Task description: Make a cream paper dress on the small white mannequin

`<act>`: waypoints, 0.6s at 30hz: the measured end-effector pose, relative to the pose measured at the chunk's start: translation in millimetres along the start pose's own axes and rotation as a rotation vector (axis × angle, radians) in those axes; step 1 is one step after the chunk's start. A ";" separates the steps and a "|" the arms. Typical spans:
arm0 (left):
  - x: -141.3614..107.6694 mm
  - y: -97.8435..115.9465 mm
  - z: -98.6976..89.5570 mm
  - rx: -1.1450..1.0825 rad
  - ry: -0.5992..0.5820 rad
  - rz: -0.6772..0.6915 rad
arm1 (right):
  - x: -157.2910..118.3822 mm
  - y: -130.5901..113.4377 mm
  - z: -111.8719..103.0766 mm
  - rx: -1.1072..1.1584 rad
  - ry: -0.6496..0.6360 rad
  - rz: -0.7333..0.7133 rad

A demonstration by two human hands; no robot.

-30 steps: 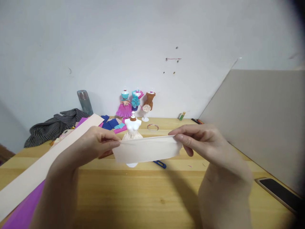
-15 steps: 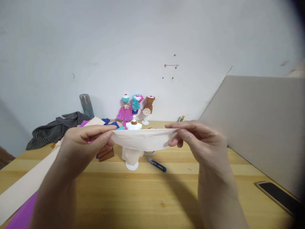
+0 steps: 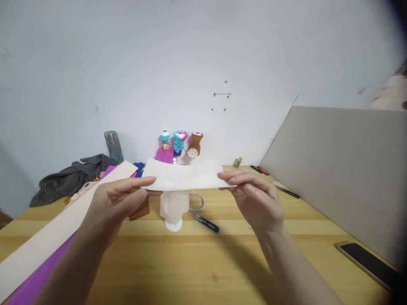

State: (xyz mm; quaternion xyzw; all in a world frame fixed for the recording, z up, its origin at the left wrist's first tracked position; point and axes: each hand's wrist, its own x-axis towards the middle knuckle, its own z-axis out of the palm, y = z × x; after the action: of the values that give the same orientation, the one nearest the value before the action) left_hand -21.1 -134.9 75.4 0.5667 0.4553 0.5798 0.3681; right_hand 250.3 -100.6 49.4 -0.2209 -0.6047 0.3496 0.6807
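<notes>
Near the centre of the frame, a cream strip (image 3: 182, 177) is being held level above the wooden table (image 3: 159, 271). Its left end is being pinched by the left hand (image 3: 119, 201) and its right end by the right hand (image 3: 259, 199); neither end is being released. By the strip, most of a small mannequin (image 3: 173, 226) is being hidden, with its base and cream skirt (image 3: 174, 205) being shown below.

As progress is being judged here, the skirt is already being carried by the mannequin, while the strip is not yet being joined to anything; whether the bodice is being covered cannot be told. Just above the strip, 3 dressed mannequins (image 3: 195, 143) are being displayed, seemingly finished. Below centre, the blue thread snips (image 3: 208, 223) and a white ring (image 3: 204, 203), apparently tape, are being left unused. At lower left, a long cream sheet (image 3: 57, 237) is being kept over a purple sheet (image 3: 44, 273).
</notes>
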 end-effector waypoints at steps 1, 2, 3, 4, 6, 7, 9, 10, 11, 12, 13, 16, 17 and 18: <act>-0.9 -4.9 1.8 -0.020 0.023 -0.036 | -1.9 4.2 0.1 0.025 0.023 0.024; -1.3 -10.2 4.3 -0.037 0.056 -0.061 | -4.1 8.8 0.8 0.028 0.060 0.048; -1.2 -15.9 7.2 -0.048 0.084 -0.075 | -6.6 13.8 2.0 0.015 0.101 0.074; -0.8 -22.0 10.2 -0.054 0.097 -0.073 | -9.4 19.1 3.7 -0.010 0.137 0.108; 0.3 -34.8 15.6 -0.072 0.101 -0.062 | -15.4 29.6 7.8 -0.065 0.164 0.207; 0.6 -41.4 17.7 -0.088 0.119 -0.065 | -18.4 34.8 9.8 -0.076 0.156 0.263; 0.8 -54.0 20.0 -0.128 0.145 -0.099 | -23.9 44.5 12.9 -0.053 0.122 0.358; 0.9 -59.7 20.4 -0.154 0.146 -0.121 | -26.1 49.0 13.9 -0.028 0.108 0.389; 1.0 -64.9 20.5 -0.179 0.133 -0.143 | -27.8 53.1 14.6 0.000 0.101 0.410; 1.3 -69.3 20.3 -0.205 0.109 -0.163 | -29.0 56.7 14.9 0.028 0.100 0.425; 1.8 -72.9 20.0 -0.231 0.081 -0.182 | -29.6 59.8 15.1 0.053 0.102 0.443; 3.4 -77.3 19.1 -0.302 0.029 -0.218 | -28.8 64.9 15.4 0.130 0.146 0.506; 3.7 -76.8 18.8 -0.317 0.023 -0.229 | -27.9 65.3 15.7 0.156 0.167 0.531; 3.9 -75.7 18.5 -0.325 0.015 -0.241 | -26.9 65.4 16.1 0.182 0.185 0.558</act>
State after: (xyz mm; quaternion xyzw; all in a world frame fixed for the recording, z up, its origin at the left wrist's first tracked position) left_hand -9.9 -105.3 4.1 0.4369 0.4228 0.6015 0.5182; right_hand 220.3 -79.5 -13.2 -0.3474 -0.4225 0.5542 0.6274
